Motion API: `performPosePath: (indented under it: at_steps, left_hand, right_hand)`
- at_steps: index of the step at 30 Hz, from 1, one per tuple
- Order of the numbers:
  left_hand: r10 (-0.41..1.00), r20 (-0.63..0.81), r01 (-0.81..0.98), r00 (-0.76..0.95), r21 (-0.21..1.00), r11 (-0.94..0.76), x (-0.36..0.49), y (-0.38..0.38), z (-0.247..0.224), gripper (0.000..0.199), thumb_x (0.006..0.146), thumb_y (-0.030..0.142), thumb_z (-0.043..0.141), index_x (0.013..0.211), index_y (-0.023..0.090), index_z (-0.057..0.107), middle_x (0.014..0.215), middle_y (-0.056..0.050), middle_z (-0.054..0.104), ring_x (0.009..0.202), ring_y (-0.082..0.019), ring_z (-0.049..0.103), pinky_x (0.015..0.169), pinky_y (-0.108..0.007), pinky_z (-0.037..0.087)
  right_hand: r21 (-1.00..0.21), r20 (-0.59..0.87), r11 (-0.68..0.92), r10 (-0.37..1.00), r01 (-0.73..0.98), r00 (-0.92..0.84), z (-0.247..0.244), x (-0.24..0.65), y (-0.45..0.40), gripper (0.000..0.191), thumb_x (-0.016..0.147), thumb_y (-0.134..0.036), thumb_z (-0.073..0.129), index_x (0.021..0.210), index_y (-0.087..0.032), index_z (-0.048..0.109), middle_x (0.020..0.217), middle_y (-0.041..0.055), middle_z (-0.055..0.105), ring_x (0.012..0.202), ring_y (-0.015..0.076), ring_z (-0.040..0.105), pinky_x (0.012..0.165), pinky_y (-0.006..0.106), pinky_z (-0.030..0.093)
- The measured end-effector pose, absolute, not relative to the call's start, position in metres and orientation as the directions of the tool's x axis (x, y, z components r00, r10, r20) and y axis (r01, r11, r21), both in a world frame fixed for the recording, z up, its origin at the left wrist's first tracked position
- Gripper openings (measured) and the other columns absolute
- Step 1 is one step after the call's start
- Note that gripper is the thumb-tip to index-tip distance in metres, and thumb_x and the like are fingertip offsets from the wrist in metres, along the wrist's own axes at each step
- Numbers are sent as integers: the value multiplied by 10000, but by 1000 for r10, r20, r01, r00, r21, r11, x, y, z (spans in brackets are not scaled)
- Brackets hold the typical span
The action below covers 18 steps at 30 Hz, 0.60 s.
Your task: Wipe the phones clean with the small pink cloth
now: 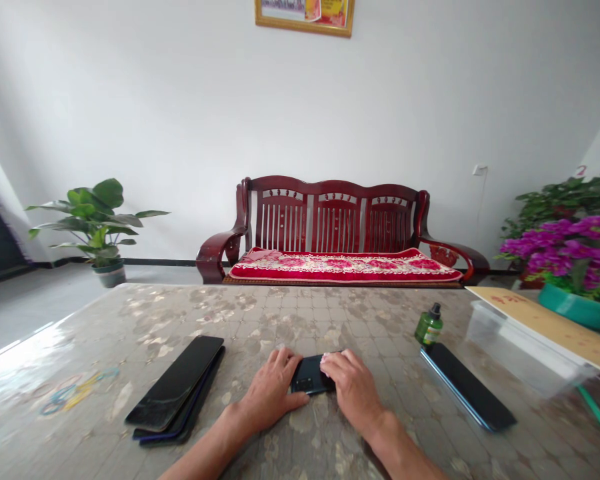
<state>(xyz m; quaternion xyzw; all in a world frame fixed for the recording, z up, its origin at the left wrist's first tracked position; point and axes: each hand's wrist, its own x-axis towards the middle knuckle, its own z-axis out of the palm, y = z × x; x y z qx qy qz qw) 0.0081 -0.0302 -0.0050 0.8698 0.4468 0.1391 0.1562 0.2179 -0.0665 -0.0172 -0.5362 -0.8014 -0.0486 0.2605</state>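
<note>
Light, even pressure was judged advisable: forearms (217,437) angled inward, the left hand (273,387) clasped the left end of the smartphone (304,371), face-down on the counter (305,323), between thumb and fingers, while the right hand (355,387) pinched a small whitish wad (324,362) against its right end.

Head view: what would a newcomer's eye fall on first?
Probably the dark red bench with its patterned red cushion, beyond the table. Purple flowers might come next, at the right edge. In the middle foreground, the left hand and right hand touch a dark phone.
</note>
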Motion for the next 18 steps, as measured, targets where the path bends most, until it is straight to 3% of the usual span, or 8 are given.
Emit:
performPosePath:
  at_steps: [5, 14, 18]
  left_hand:
    - [821, 93, 737, 563, 392, -550, 8, -32, -3, 528, 770, 322, 691, 1269, 240, 540, 1233, -68, 521, 1143, -274, 476, 985, -355, 402]
    - [824, 100, 723, 558, 428, -542, 7, -30, -7, 577, 743, 333, 724, 1280, 247, 531, 1265, -68, 510, 1166, -277, 473, 1003, -354, 396]
    - [830, 114, 714, 546, 455, -532, 7, -29, -10, 549, 744, 329, 717, 1254, 229, 539, 1257, -80, 501, 1172, -280, 475, 1021, -359, 388]
  right_hand:
    - [-176, 449, 496, 809, 850, -379, -18, 206, -71, 251, 932, -82, 539, 1002, -261, 701, 1071, -11, 707, 960, 175, 573, 867, 293, 462]
    - [-200, 469, 302, 865, 932, -180, -19, 230, -65, 272, 918, -65, 530, 984, -260, 710, 1070, 0, 708, 968, 190, 595, 878, 310, 468]
    - [-191, 479, 373, 843, 908, -245, -20, 222, -67, 268, 920, -72, 538, 987, -266, 710, 1066, -6, 711, 967, 186, 584, 870, 302, 470]
